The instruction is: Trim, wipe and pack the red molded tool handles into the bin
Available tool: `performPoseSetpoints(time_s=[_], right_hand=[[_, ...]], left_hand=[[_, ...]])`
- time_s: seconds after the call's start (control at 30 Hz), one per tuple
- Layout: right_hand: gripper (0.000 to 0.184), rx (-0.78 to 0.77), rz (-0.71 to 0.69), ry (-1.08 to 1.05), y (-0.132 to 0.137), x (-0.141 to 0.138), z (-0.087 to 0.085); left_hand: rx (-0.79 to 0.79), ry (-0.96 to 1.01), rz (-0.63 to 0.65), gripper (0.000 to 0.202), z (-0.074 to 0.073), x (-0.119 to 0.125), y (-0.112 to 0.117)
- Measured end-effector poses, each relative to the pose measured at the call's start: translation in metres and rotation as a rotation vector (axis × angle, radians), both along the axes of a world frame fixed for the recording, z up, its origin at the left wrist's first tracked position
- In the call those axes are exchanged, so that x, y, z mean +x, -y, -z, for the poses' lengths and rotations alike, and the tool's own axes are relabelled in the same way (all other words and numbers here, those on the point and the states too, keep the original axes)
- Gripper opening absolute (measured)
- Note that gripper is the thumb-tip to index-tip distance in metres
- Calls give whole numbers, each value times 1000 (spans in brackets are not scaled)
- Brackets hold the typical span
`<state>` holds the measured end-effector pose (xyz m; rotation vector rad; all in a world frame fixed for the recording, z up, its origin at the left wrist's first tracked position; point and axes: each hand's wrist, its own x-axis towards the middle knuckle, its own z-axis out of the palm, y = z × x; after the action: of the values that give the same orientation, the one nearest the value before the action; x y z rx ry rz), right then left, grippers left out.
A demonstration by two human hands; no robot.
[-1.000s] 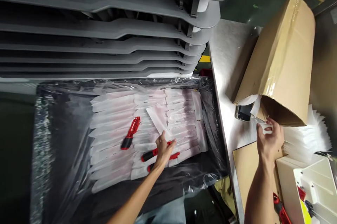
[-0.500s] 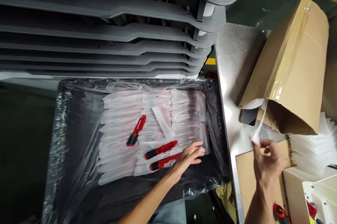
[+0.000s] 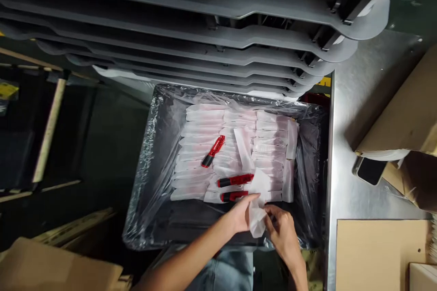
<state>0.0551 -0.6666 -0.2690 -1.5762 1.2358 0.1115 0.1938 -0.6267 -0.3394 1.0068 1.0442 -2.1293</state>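
Both hands meet over the near edge of a black bin [image 3: 317, 154] lined with clear plastic. My left hand [image 3: 241, 211] and my right hand [image 3: 283, 232] together pinch a small translucent white bag [image 3: 256, 206]. Just beyond the fingers lie two red-and-black tools [image 3: 235, 180], the nearer one [image 3: 229, 196] partly under the bag. A third red-and-black tool [image 3: 213, 151] lies further back on rows of several bagged items [image 3: 201, 145].
A stack of grey moulded parts [image 3: 205, 36] overhangs the bin's far side. To the right stand a steel table [image 3: 348, 145] with a phone [image 3: 368, 170], a cardboard box [image 3: 406, 118] and a cardboard sheet [image 3: 378, 250]. More cardboard [image 3: 51, 268] lies at the lower left.
My right hand came from the table over to the bin with the white bag. My left hand drew back from the bagged rows to meet it. The view swung left.
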Motion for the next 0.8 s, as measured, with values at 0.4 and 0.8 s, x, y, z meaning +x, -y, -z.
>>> performPoseSetpoints(time_s=[0.4,0.8], right_hand=[[10,-289,298,-289,-29,47,33],[40,495,649,-44,-55,115,104]], left_hand=[[23,124,-150,23,1,1,8],[133,560,-467,25,3,154,31]])
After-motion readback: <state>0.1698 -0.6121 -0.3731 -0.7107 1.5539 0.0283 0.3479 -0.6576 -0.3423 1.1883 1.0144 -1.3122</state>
